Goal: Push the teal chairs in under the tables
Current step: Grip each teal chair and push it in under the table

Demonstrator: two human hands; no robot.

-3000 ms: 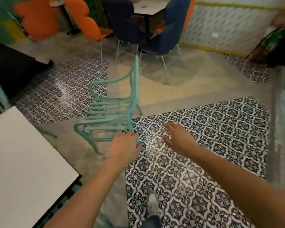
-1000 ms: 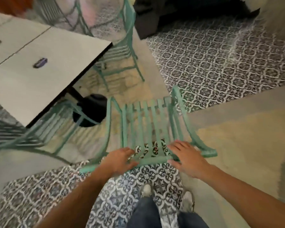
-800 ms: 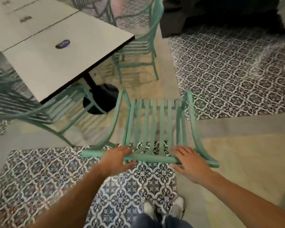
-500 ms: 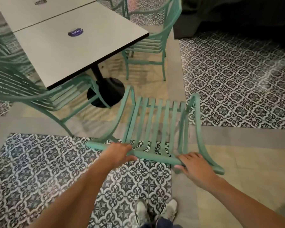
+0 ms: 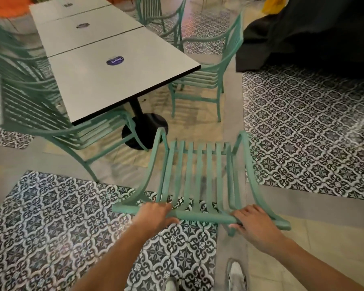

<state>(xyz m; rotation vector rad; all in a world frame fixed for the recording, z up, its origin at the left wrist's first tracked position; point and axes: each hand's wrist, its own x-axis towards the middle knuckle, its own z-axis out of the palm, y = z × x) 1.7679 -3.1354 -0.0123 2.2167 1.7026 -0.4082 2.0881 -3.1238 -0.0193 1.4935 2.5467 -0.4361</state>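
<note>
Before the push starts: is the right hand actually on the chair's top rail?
Touching. The head view shows the right hand curled over the chair top rail, thumb underneath.

Plenty out of sight around this teal chair (image 5: 200, 177)!

Its legs mostly hide beneath the slatted seat. The left hand (image 5: 153, 215) covers its own fingertips over the top rail. The chair at left (image 5: 36, 114) smears into blur, the frame edge cutting it, and the table's sticker (image 5: 115, 60) lettering is too small to read.
</note>
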